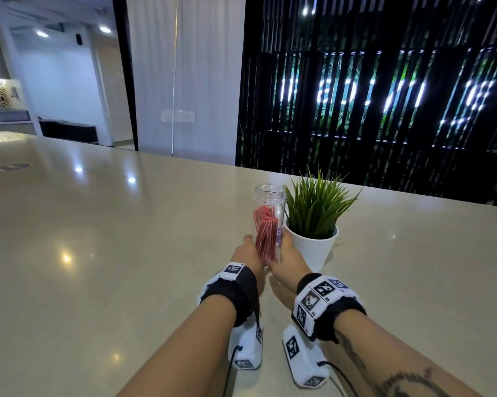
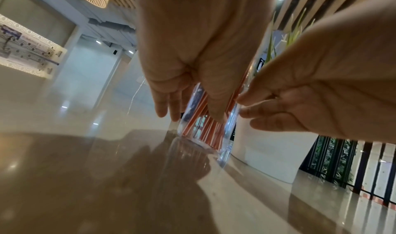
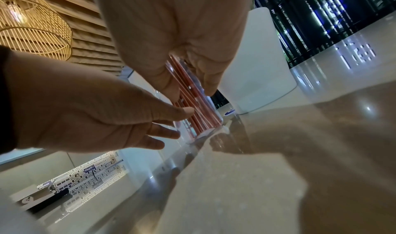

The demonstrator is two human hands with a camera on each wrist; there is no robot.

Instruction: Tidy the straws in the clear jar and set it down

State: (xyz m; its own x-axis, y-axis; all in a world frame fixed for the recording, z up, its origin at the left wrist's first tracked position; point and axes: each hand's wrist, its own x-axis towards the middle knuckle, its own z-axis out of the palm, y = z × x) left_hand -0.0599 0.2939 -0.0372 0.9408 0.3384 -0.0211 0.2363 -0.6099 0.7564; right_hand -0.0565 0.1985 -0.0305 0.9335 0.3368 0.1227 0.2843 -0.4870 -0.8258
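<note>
A clear jar with several red-and-white striped straws leaning inside stands upright on the beige counter. My left hand holds its lower left side, thumb on the front and fingers behind. My right hand holds the lower right side. In the left wrist view the left hand straddles the jar, whose base meets its own reflection. In the right wrist view the right hand's thumb and fingers lie on either side of the straws. The jar's mouth is open.
A white pot with a green grass-like plant stands right beside the jar, touching my right hand's far side. The glossy counter runs wide to the left and front. A dark slatted wall lies behind the counter's far edge.
</note>
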